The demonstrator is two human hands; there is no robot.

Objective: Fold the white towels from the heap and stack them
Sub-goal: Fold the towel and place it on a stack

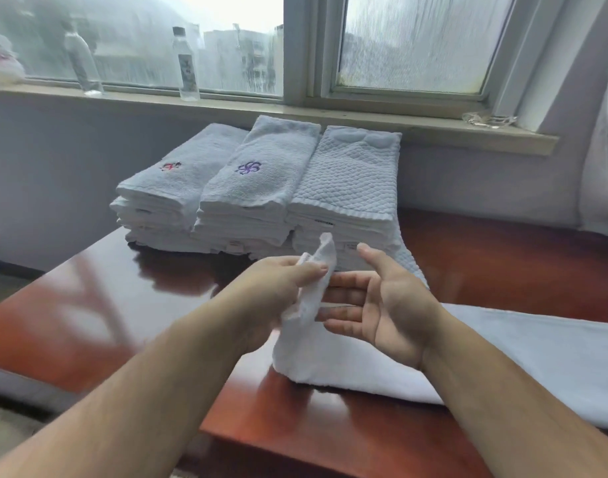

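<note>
towel [330, 357]: white, terry, corner raised | left hand [278, 286]: pinching corner | right hand [388, 305]: fingers straight beside it

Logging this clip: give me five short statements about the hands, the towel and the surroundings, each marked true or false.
1. The left hand pinches a corner of the towel. True.
2. The right hand grips the towel too. False: its fingers are straight and hold nothing.
3. Three stacks of folded towels stand side by side on the table. True.
4. The emblem on the middle stack is red. False: it is purple; the red one is on the left stack.
5. Two bottles stand on the sill. True.
</note>
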